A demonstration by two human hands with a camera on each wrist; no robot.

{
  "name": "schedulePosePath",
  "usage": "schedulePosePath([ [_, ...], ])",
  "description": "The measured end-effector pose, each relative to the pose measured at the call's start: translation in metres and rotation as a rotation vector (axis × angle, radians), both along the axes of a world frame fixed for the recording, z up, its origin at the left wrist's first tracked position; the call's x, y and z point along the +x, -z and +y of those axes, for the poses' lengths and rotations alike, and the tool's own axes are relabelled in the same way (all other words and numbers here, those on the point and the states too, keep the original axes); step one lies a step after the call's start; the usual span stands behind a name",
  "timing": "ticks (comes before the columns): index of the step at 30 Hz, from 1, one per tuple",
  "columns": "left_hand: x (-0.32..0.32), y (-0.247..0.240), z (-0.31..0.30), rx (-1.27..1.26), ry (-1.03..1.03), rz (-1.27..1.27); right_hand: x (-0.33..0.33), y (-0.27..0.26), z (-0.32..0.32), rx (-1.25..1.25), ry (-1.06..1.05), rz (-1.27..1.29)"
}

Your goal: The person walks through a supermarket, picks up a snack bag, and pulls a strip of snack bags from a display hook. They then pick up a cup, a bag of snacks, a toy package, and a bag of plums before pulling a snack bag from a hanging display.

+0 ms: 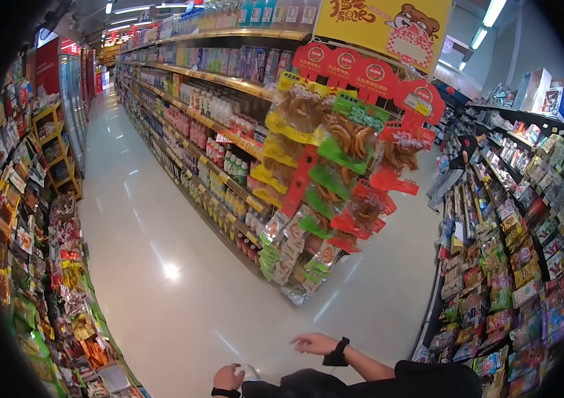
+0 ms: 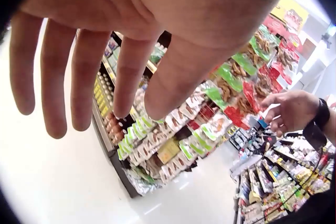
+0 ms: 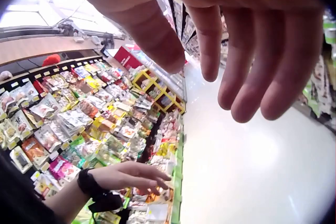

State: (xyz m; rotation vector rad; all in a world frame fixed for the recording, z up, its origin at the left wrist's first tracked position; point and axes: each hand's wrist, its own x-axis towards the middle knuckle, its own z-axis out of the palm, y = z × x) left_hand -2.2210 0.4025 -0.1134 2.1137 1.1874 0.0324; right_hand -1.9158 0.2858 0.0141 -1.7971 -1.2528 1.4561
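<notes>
Low in the head view, the left hand (image 1: pixel 228 377) and the right hand (image 1: pixel 316 343) hang over the pale floor, each with a black wrist band. Neither hand holds or touches anything. Close up in the left wrist view, the left hand (image 2: pixel 126 24) has its fingers extended and apart, and the right hand (image 2: pixel 290 109) shows beyond it with relaxed fingers. In the right wrist view the right hand (image 3: pixel 231 29) has loose, extended fingers, while the left hand (image 3: pixel 131 176) is stretched out flat. Hanging snack packets (image 1: pixel 348 136) at a shelf end are ahead of both hands.
A long shelf (image 1: pixel 229 142) of bottles runs away down an aisle (image 1: pixel 123 199). Packaged snacks line a left rack (image 1: pixel 23 232) and a right rack (image 1: pixel 514 265). A person in black (image 1: pixel 465 151) stands at the right rack. A yellow stand (image 1: pixel 56 149) is at the left.
</notes>
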Motion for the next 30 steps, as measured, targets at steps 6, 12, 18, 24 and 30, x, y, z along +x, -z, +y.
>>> schedulePosePath([
  [6,-0.019,-0.019,0.088,-0.039,-0.177,-0.102,0.006,-0.003,0.06,0.019,0.199,-0.02],
  [12,0.017,-0.024,0.124,-0.23,-0.041,-0.18,0.022,0.006,0.087,-0.025,0.332,0.092],
  [18,0.1,-0.034,0.153,-0.429,0.316,-0.25,0.07,0.032,0.129,0.032,0.422,0.165],
  [24,0.192,-0.082,0.213,-0.306,0.66,-0.16,0.14,0.03,0.198,0.283,0.696,0.319],
  [30,0.255,-0.11,0.293,-0.239,0.721,-0.02,0.203,0.035,0.268,0.497,0.981,0.304],
])
